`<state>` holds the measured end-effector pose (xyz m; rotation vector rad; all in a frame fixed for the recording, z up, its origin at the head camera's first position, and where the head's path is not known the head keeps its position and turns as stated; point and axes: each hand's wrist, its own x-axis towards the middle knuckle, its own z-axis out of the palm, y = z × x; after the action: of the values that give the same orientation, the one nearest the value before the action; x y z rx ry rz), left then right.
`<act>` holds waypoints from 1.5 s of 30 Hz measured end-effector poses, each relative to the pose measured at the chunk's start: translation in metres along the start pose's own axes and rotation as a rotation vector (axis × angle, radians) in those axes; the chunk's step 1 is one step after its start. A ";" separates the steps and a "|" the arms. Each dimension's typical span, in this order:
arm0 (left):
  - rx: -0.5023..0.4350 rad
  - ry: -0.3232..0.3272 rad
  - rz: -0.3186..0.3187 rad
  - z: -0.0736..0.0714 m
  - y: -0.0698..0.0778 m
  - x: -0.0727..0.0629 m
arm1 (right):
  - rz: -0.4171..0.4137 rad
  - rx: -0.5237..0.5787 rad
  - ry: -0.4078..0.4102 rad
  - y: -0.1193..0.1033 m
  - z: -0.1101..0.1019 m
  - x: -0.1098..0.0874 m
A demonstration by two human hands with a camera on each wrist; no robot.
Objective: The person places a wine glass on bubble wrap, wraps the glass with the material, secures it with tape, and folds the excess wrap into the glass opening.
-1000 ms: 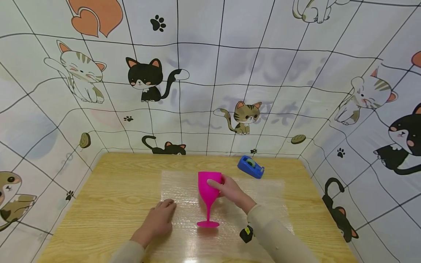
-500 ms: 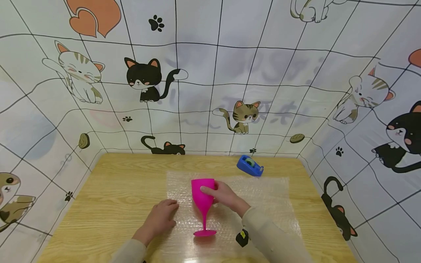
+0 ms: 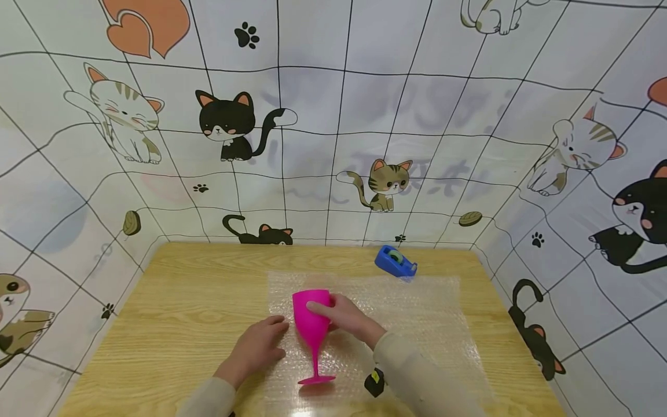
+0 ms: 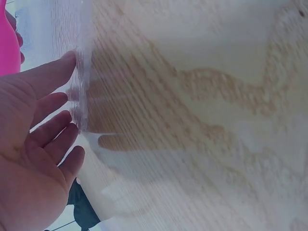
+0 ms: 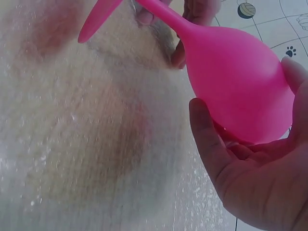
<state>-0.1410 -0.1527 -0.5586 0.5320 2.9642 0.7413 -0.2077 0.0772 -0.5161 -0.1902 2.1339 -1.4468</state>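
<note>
My right hand (image 3: 348, 315) grips a bright pink plastic goblet (image 3: 311, 324) by its bowl, thumb across the near side and fingers behind. It stands nearly upright, slightly tilted, its foot close over a sheet of clear bubble wrap (image 3: 417, 313). In the right wrist view, the fingers curl round the goblet's bowl (image 5: 240, 82). My left hand (image 3: 255, 350) is just left of the goblet, at the left edge of the bubble wrap. The left wrist view has that hand's loosely extended fingertips (image 4: 70, 60) right at the wrap's edge, and part of the goblet (image 4: 8, 45).
A blue tape dispenser (image 3: 395, 262) stands behind the bubble wrap, near the table's back. The wooden table (image 3: 208, 278) is bounded by a white wall covering (image 3: 312, 116) with cat drawings. A small black item with a yellow mark (image 3: 374, 382) shows by my right sleeve.
My right hand has moved the goblet left and toward me, nearer my left hand. The bubble wrap has shifted slightly right, and my left hand has edged right with its border.
</note>
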 end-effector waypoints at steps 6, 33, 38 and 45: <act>0.038 0.011 -0.007 0.001 -0.002 0.002 | 0.018 -0.012 0.010 -0.001 0.010 -0.001; 0.083 0.069 -0.011 0.003 -0.015 0.005 | 0.079 -0.103 0.051 0.000 0.027 0.002; 0.090 0.082 -0.029 0.000 -0.014 0.004 | 0.093 -0.105 0.045 0.000 0.028 0.003; 0.073 0.072 -0.045 0.000 -0.014 0.003 | 0.090 -0.144 0.039 0.002 0.031 0.004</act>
<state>-0.1485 -0.1633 -0.5656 0.4494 3.0694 0.6639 -0.1947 0.0514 -0.5276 -0.1181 2.2491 -1.2569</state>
